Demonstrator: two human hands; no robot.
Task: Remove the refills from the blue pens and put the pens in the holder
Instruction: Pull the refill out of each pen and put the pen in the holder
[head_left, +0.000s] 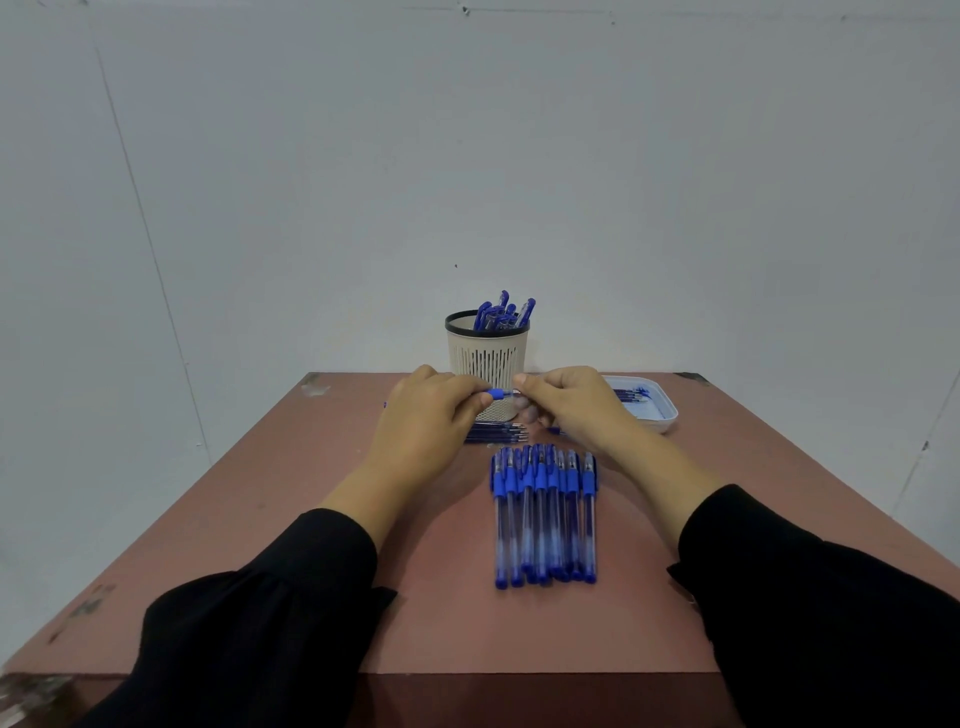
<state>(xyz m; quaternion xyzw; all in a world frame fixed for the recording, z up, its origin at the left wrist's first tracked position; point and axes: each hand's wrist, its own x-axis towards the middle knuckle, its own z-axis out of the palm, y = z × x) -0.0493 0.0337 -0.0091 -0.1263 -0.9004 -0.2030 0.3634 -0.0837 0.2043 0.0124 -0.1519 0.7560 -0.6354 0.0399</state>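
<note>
Blue pen (496, 393) pinched between left hand (428, 415) and right hand (569, 402); behind it the holder (488, 358), below probably loose refills (496, 432).

**Bare wall, worn tabletop**

A pale grey-white wall (467, 156) fills the upper part of the view. Thin seams run down it: one slants at the left, another shows at the far right. A few small dark specks mark it, one near the top edge and one lower down near the middle. The tabletop (311, 519) is reddish-brown and matte, its far edge set against the wall. Its corners and left edge are chipped and scuffed, showing lighter patches. The near edge drops to a darker, glossy front face. Light is soft and even, with faint shadows.
</note>
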